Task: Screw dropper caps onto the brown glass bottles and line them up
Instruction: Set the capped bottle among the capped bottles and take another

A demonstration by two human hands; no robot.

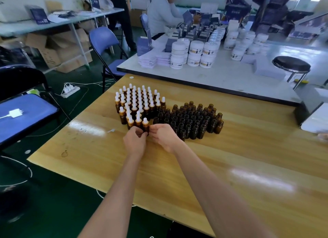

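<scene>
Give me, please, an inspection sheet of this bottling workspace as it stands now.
Surface: yellow wooden table, glossy, stains near its left edge.
Job's things: capped brown glass dropper bottles with white bulbs clustered left; uncapped brown glass bottles clustered right.
Clutter: small pale scrap left of the hands.
Grips: left hand holds the nearest capped bottle; right hand reaches it, hold unclear.
Cables: white power strip with cords on the green floor.
Surroundings: white labelled tubs on the pale table behind, blue folding chair, black round stool.
</scene>
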